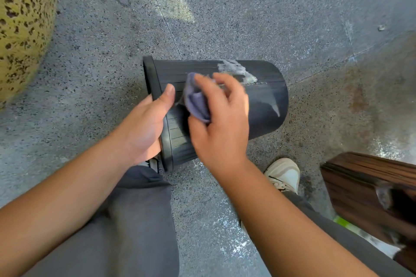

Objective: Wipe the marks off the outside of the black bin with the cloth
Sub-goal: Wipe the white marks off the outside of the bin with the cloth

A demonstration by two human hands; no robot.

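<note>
Yellow, dark-speckled, rounded mass (20,24) at the far left edge, well apart from the fingers. Speckled grey floor (90,63) all around.

Left hand (144,123) next, gripping the rim of the black bin (265,105): thumb laid over the outer wall, the other fingers curled out of sight inside the mouth. Lying on its side, that bin, mouth toward the left fingers, closed base pointing right, ribbed wall facing up.

Purple-grey cloth (198,101) just right of the left thumb, bunched and pinched by the right hand (220,123), fingertips pressed down on the bin's wall, cloth touching the wall. Slightly blurred, those right fingers.

Whitish smear (236,69) on the wall just beyond and to the right of the right fingertips; 1 more pale streak (276,108) near the base, farther right of them.

Grey trouser leg (126,220) below the left wrist. White shoe (284,174) below and right of the right wrist, on the floor. Dark brown wooden piece (369,189) at the far right, well apart from both hands.
</note>
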